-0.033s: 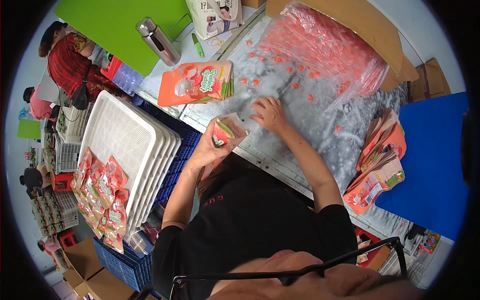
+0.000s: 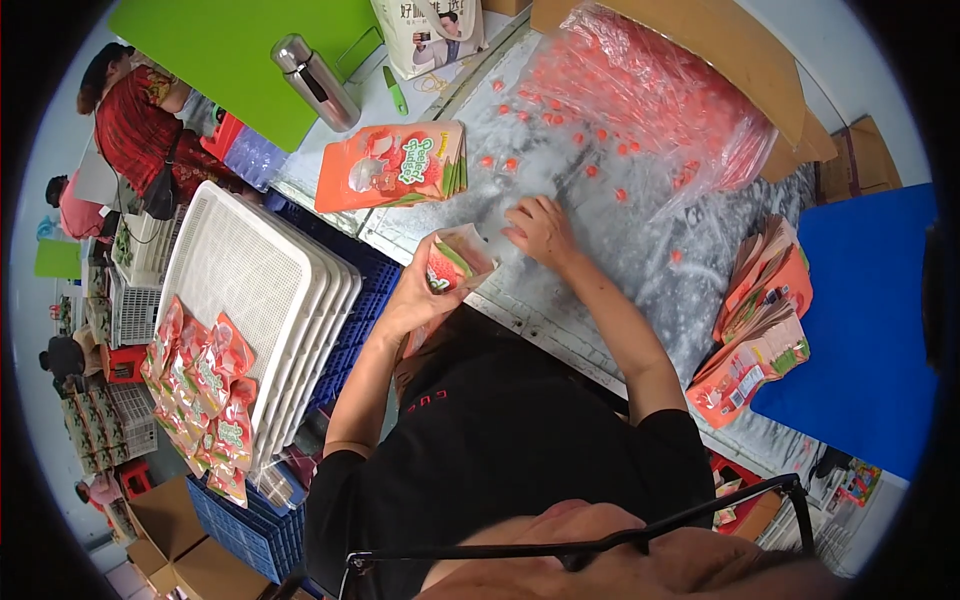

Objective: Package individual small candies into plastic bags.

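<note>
My left hand (image 2: 406, 302) grips a red printed pouch (image 2: 447, 262) near the table's front edge, its open mouth facing up and to the right. Just right of that mouth, my right hand (image 2: 543, 230) is low over the table with its fingers curled inward. Whatever lies within those fingers is hidden. Beyond both hands, small red pieces in clear wrappers (image 2: 592, 171) are scattered on the table. A large heap of such wrapped pieces (image 2: 650, 95) spills from a carton at the back. A stack of flat red pouches (image 2: 392, 165) lies beyond my left hand.
At left, stacked white trays (image 2: 245, 250) carry several filled pouches (image 2: 207, 385). More red pouches (image 2: 765, 320) fan out at the right beside a blue panel (image 2: 865, 320). A steel flask (image 2: 316, 83) and a green-handled knife (image 2: 396, 92) are at the back left. Co-workers are farther left.
My right hand has shifted very slightly, and its fingers sit a little differently. My left hand and the pouch stay in place.
</note>
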{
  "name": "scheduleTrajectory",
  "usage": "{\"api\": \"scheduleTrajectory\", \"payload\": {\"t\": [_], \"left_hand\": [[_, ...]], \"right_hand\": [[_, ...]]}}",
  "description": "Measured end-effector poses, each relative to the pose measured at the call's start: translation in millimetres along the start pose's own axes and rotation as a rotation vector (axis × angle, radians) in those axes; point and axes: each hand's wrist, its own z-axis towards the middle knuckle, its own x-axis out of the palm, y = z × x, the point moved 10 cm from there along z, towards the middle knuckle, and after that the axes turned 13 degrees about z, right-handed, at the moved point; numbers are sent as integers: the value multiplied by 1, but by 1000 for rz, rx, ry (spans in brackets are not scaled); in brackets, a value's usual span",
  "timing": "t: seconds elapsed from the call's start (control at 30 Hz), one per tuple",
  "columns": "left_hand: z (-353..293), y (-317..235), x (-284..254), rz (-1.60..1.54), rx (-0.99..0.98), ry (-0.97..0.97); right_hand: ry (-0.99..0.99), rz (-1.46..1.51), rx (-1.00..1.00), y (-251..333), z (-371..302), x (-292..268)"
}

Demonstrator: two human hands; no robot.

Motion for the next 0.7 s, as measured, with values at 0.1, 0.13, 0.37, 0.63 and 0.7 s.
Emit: {"api": "scheduleTrajectory", "payload": {"t": [0.1,0.13,0.37,0.63,0.7], "left_hand": [[6,-3,3,215,4,-39],[7,-2,3,217,-6,-44],[12,-35,16,836,272,-210],[12,-50,30,800,351,-303],[14,-50,33,818,348,-318]], "right_hand": [[-74,56,10,-6,-6,-7],[-173,115,-7,-4,-7,-19],[90,946,574,4,1,-21],[-244,740,430,46,26,-53],[-309,989,463,42,23,-46]]}}
